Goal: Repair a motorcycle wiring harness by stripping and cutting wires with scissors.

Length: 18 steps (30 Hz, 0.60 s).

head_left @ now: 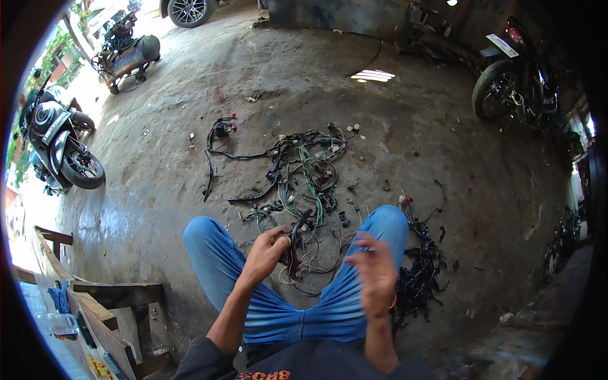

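My left hand (267, 254) is closed around a dark taped section of wiring harness (293, 250), held up between my knees. Loose thin wires dangle from the bundle below the fingers. Over my right thigh my right hand (373, 273) is raised, apart from the harness; its fingers are smeared by motion, so whether it grips anything does not show. On the floor just beyond my knees spreads a tangle of green, black and other coloured wires (310, 171) with several pale connectors. A black cable with red-tipped parts (221, 130) reaches out at the tangle's far left.
Beside my right leg lies a heap of black tape scraps (421, 272). Wooden bench framing (117, 294) stands close on my left, with a clear plastic container (60, 324) on it. Motorcycles stand at the left (63, 136) and far right (506, 88). An air compressor (130, 60) is at the far left.
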Available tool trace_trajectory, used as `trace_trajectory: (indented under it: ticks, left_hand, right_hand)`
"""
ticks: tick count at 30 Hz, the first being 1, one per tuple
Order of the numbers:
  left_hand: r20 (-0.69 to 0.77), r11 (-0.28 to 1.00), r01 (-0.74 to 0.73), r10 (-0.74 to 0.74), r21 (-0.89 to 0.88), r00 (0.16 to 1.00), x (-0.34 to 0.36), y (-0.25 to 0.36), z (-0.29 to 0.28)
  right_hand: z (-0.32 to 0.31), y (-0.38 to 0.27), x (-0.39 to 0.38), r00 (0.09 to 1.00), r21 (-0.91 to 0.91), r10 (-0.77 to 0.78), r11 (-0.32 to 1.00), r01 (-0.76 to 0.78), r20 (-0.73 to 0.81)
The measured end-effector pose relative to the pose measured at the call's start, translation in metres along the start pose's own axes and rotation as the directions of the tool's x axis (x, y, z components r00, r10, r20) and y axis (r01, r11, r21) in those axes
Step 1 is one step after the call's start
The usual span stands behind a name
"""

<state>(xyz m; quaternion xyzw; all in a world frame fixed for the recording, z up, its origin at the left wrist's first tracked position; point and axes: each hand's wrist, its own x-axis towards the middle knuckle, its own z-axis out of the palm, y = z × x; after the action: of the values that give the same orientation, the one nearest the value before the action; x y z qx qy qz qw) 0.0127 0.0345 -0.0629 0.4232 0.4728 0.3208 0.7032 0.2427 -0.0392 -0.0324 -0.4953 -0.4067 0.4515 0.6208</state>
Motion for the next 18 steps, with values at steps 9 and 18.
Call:
trace_trajectory:
  ticks: [9, 18]
  left_hand:
    - [0.082, 0.998, 0.025, -0.02, -0.061, 0.996, 0.006, -0.001, -0.009]
    - [0.048, 1.0, -0.03, 0.03, -0.008, 0.998, 0.004, -0.006, -0.021]
  right_hand:
    - [-0.284, 0.211, -0.054, 0.882, -0.802, -0.063, 0.452, -0.391, -0.466]
    - [-0.23, 0.26, -0.128, 0.828, -0.823, 0.129, 0.102, -0.559, -0.546]
